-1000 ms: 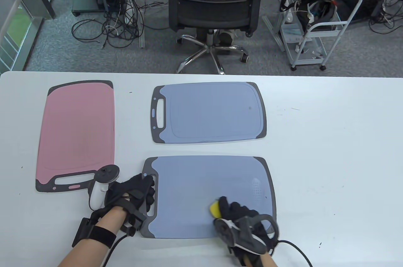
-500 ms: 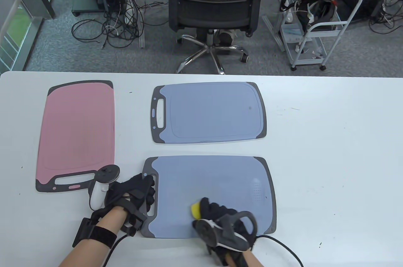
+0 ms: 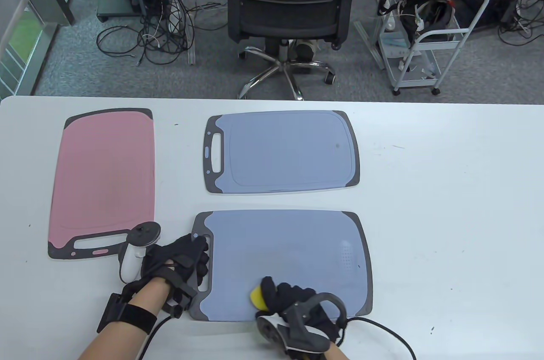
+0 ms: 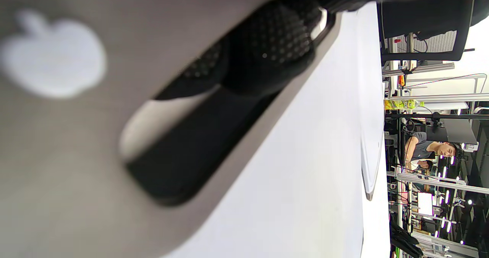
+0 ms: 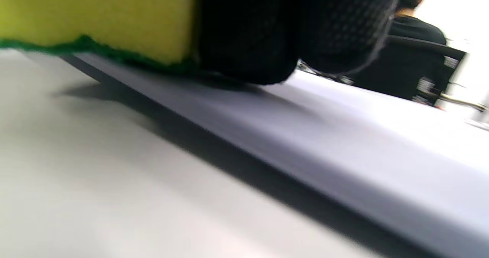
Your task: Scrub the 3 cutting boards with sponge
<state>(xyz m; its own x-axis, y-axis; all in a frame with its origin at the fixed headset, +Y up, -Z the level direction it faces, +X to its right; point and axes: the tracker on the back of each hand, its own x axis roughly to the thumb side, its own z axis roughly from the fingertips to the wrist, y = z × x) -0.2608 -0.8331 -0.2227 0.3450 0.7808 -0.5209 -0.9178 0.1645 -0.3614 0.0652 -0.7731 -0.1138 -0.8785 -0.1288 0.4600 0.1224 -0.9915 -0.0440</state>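
Observation:
Three cutting boards lie on the white table [image 3: 446, 207]: a pink board [image 3: 104, 177] at the left, a far blue board [image 3: 284, 151] and a near blue board [image 3: 293, 249]. My left hand [image 3: 187, 256] grips the near board's grey handle, with fingertips [image 4: 275, 40] in its slot. At that board's front edge, my right hand [image 3: 291, 296] holds a yellow sponge [image 3: 256, 297] and presses it down. In the right wrist view the sponge [image 5: 95, 17] sits green side down on the board [image 5: 344, 155], beside my gloved fingers [image 5: 248, 33].
A black office chair [image 3: 289, 3] stands beyond the table's far edge, with a white wire cart [image 3: 429, 37] to its right. Glove cables trail off the near edge by both wrists. The table's right half is bare white surface.
My right hand has slid the sponge leftward and toward the near edge of the near blue board. The left hand has stayed on the handle.

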